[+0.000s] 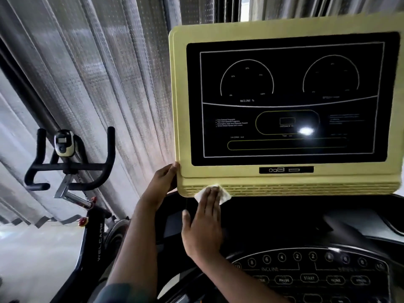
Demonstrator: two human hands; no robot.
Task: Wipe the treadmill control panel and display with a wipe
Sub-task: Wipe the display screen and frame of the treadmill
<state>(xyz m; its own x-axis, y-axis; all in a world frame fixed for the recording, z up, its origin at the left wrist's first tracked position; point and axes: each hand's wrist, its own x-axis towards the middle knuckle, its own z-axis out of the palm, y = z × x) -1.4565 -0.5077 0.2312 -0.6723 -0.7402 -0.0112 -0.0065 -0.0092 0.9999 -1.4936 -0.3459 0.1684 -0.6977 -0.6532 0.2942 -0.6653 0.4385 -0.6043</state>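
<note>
left hand (162, 182) grips display (286, 101) corner | right hand (204, 224) flat, pressing one wipe (225, 196) on grille

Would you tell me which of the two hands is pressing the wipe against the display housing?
The right hand, fingers flat on the white wipe at the vented bottom edge; the left hand only grips the housing's lower-left corner.

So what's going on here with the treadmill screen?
A person is cleaning the treadmill console. The right hand presses a white wipe flat against the slotted strip along the bottom of the yellow display housing, near its left corner. The left hand grips that corner's edge. The button panel sits below, untouched.
</note>
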